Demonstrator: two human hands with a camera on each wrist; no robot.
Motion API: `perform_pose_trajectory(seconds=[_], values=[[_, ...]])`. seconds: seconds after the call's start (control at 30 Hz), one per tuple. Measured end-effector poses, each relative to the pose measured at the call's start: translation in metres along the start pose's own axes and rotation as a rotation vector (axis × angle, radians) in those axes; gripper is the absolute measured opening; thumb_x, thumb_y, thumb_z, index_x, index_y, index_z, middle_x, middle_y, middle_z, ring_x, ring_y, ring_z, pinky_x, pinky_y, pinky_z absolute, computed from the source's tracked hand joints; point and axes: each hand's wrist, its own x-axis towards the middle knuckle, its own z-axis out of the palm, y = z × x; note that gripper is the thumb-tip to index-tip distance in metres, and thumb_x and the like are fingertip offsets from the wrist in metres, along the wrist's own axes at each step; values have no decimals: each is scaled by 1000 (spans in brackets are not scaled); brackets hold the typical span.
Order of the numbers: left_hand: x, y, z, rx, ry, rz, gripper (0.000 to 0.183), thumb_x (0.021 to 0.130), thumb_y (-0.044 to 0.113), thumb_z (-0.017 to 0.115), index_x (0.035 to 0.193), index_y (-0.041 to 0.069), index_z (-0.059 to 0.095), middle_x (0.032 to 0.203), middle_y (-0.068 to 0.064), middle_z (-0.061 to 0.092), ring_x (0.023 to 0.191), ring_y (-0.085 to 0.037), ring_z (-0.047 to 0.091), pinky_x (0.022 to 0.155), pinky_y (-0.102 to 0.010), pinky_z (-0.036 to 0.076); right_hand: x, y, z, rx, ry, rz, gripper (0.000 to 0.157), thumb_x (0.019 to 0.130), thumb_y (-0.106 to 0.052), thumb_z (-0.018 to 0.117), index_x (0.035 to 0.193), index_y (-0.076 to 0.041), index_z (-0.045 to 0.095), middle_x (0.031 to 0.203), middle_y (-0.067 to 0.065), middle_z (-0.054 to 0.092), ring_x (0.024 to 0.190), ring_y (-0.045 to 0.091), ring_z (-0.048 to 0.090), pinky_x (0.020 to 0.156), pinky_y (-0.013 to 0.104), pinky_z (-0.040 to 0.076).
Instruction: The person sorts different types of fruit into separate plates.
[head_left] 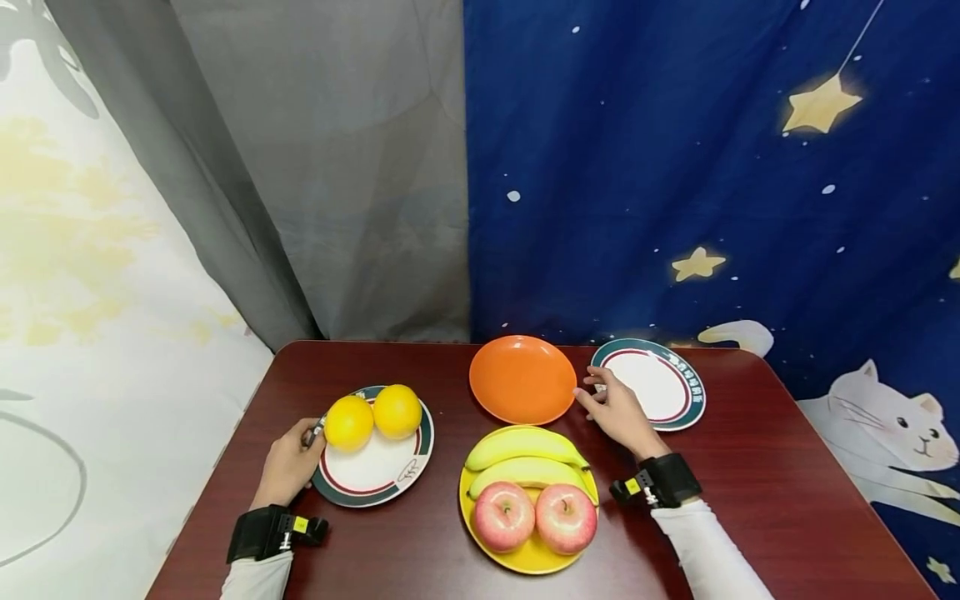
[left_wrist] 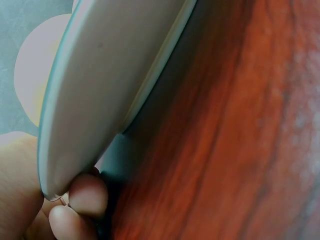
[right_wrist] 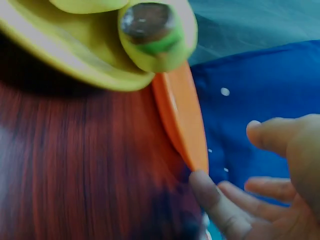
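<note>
At the lower left of the frame, the left hand (head_left: 291, 458) is pinching the rim of a round white plate with a dark green border (head_left: 375, 468); its grip is closing narrowly on that edge, thumb above and fingertips beneath. Two round yellow fruits (head_left: 348, 423) are sitting together on the plate's far side, so holding it level would likely be keeping them from rolling. Whether the plate is leaving the table (head_left: 420, 542), I cannot tell.

At lower centre, a round yellow plate (head_left: 534, 557) is carrying two yellow bananas (head_left: 528, 473) and two pinkish-red apples (head_left: 504, 517). Above it, a flat orange plate (head_left: 522, 379) is lying bare.

Right of centre, the right hand (head_left: 618, 412) is hovering beside the orange plate's right edge, its grip spreading wide and holding nothing; contact is staying unclear. Sliding fingertips under that rim, clear of the bananas, would probably be working best.
</note>
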Motion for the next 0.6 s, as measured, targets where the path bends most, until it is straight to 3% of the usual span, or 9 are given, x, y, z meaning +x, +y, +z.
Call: perform_pose_trajectory(seconds=[0.17,0.3,0.37,0.47,0.53,0.6], values=[[-1,2,-4,-25,-20,7,47,96,39,47,129,5,49,75,-11,55,38,-16,49,39,-30,48,17,5,15,30,-47,72,67,93,-30,57,143,2,26,125,25,51,63,20,61,52,32,55],[-3,7,-18,4,-7,16,46,96,37,48,127,3,51,75,-11,57,41,-17,52,40,-30,48,25,8,22,61,-64,101,68,93,-24,59,144,4,23,121,25,50,54,21,59,50,34,54],[-6,12,-30,83,69,47,41,96,33,51,123,2,54,74,-10,60,44,-15,53,42,-30,46,28,9,24,66,-67,105,68,92,-21,60,143,4,24,120,25,50,52,21,59,50,34,54],[-12,31,-47,194,250,134,34,94,25,54,117,0,59,71,-7,60,49,-14,49,43,-32,40,31,10,26,74,-79,106,65,90,-15,62,141,5,28,121,26,50,52,22,59,49,33,54],[-17,52,-53,225,377,243,29,92,20,57,113,1,62,73,-7,60,53,-15,48,45,-33,39,33,11,26,90,-92,110,63,89,-11,62,140,5,29,122,27,50,52,22,60,49,33,54],[-26,80,-54,221,435,373,27,90,17,59,113,4,63,76,-5,60,59,-15,49,47,-36,42,35,11,27,114,-105,116,63,88,-8,62,141,4,28,124,28,49,53,22,61,50,33,55]])
